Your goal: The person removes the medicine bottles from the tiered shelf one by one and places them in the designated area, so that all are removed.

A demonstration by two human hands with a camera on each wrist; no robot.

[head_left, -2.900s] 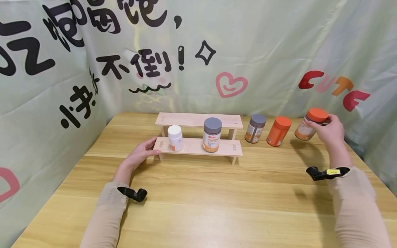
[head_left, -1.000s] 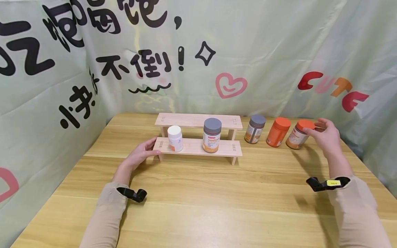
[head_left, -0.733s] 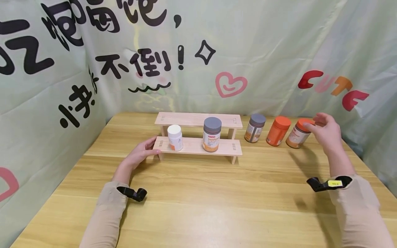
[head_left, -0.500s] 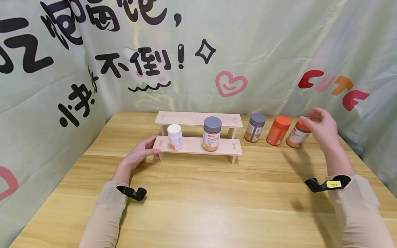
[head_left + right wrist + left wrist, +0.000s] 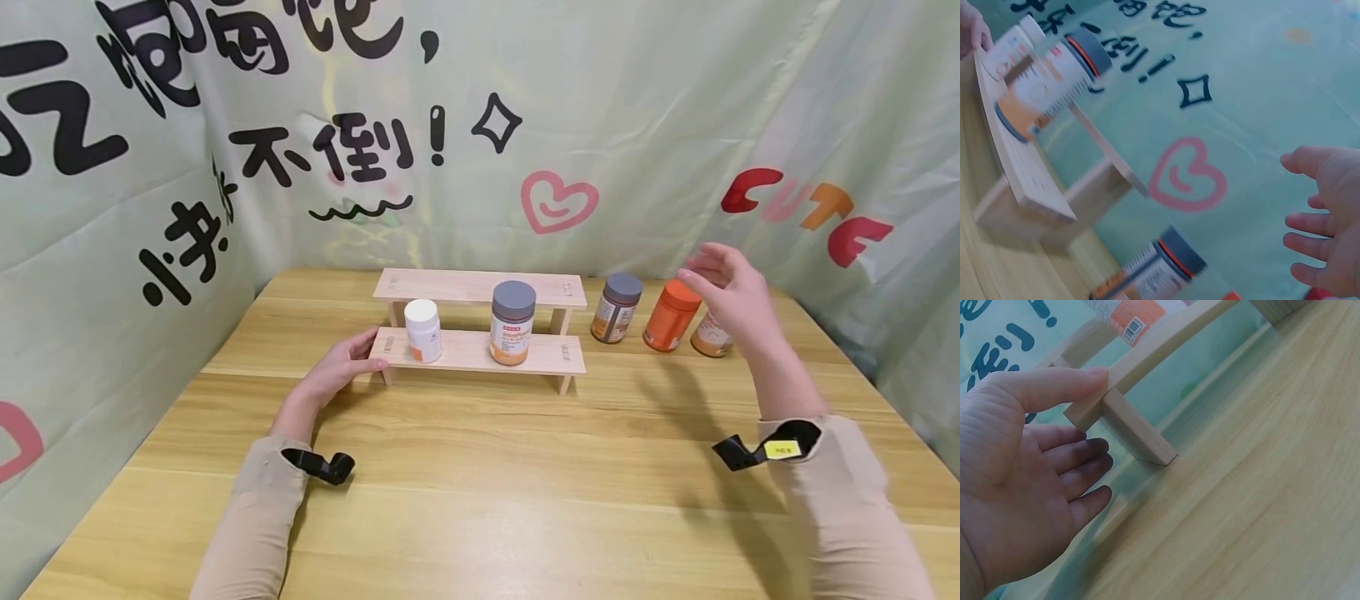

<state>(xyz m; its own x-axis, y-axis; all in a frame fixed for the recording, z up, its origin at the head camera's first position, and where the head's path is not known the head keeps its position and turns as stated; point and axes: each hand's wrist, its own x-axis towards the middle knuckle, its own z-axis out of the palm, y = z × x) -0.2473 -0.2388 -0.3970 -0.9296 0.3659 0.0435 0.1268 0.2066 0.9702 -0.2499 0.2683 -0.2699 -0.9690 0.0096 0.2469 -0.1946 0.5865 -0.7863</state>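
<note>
My left hand [image 5: 339,371] holds the left end of the front tier of a two-tier wooden shelf [image 5: 467,350]. In the left wrist view its thumb lies on the board [image 5: 1169,347] and a finger is at the board's underside. My right hand [image 5: 738,308], holding nothing, hovers above the right-hand bottles with fingers loosely extended. Partly behind it stands a white-labelled bottle [image 5: 709,337], its orange cap hidden. Beside that are an orange bottle [image 5: 670,318] and a grey-capped bottle [image 5: 617,310]. On the front tier stand a small white bottle [image 5: 424,333] and a larger grey-capped bottle [image 5: 512,329].
The shelf's rear tier [image 5: 480,287] is higher and lies behind the front one. A pale printed curtain [image 5: 645,150] hangs close behind the wooden table [image 5: 480,483] and along its sides. Each wrist carries a black camera mount.
The right hand set the orange-capped bottle down beside the orange one and let go. It then rose and moved left over the bottles. The left hand has stayed on the shelf.
</note>
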